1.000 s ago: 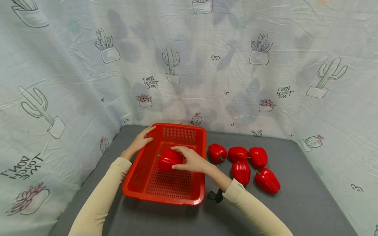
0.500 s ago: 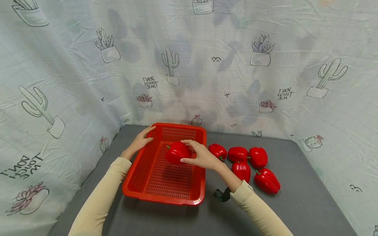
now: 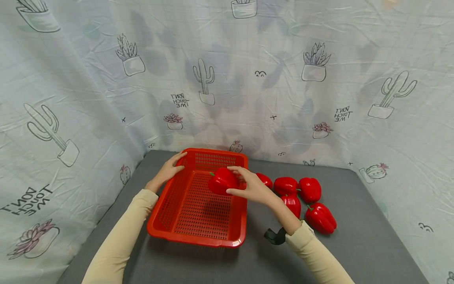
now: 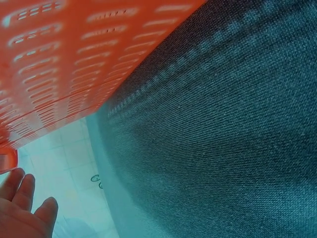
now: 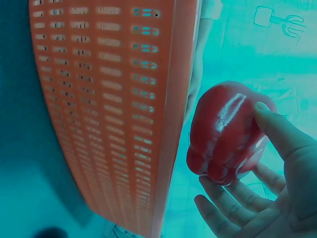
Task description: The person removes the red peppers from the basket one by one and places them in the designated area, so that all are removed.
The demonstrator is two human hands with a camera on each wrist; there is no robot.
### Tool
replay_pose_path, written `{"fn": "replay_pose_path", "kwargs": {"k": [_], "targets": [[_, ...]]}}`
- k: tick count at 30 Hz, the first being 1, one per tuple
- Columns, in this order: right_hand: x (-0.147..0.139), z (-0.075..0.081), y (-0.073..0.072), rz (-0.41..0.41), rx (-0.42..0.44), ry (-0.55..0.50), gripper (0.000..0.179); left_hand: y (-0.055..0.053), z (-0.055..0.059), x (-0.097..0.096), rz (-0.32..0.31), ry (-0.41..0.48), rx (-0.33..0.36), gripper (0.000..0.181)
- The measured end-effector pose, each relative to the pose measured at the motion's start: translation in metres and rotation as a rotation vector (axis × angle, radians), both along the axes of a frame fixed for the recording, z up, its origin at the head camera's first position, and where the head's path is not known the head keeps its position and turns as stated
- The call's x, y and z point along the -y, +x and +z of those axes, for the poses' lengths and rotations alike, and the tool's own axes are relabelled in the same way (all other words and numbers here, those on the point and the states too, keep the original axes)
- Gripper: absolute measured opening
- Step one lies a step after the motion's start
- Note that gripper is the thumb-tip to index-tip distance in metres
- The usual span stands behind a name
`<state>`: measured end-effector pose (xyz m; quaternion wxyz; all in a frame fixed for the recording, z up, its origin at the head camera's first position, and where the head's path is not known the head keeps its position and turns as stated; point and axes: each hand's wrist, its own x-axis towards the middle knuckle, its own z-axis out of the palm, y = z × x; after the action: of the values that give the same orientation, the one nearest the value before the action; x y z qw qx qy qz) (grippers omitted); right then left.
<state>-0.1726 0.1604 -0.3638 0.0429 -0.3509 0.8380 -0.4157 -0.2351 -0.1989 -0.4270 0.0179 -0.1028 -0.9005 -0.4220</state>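
Note:
In the head view, my right hand [image 3: 250,187] holds a red bell pepper [image 3: 222,180] over the right part of a red-orange plastic basket [image 3: 195,239]. The right wrist view shows the thumb on one side of this pepper [image 5: 225,131] and fingers on the other, at about the height of the basket rim [image 5: 174,114]. The pepper's green stem points left. My left hand [image 3: 169,170] rests at the basket's left rim, thumb and a finger reaching over it. Seen from the left wrist, several of its fingers [image 4: 24,193] lie fairly straight outside the basket wall [image 4: 74,59].
Several more red bell peppers [image 3: 310,190] lie on the grey table [image 3: 358,221] right of the basket; my right forearm partly covers some. A dark strap [image 3: 275,236] hangs at my right wrist. A curtain [image 3: 230,79] printed with potted cacti stands behind the table.
My right hand has raised the bell pepper from low in the basket and carried it right, toward the right rim. The left hand and basket have stayed put.

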Motion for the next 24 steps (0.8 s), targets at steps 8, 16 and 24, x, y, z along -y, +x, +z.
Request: {"fn": "replay_pose_path", "kwargs": {"k": [8, 16, 24], "targets": [[-0.017, -0.004, 0.002, -0.040, -0.025, 0.007, 0.071, 0.002, 0.000, -0.001, 0.013, 0.001, 0.000, 0.059], [-0.037, -0.006, 0.002, -0.066, -0.038, -0.004, 0.071, 0.003, 0.001, -0.002, -0.003, 0.002, -0.001, 0.058], [-0.053, -0.007, 0.003, -0.122, -0.007, 0.000, 0.071, 0.003, 0.000, -0.002, 0.005, 0.018, -0.001, 0.058]]}}
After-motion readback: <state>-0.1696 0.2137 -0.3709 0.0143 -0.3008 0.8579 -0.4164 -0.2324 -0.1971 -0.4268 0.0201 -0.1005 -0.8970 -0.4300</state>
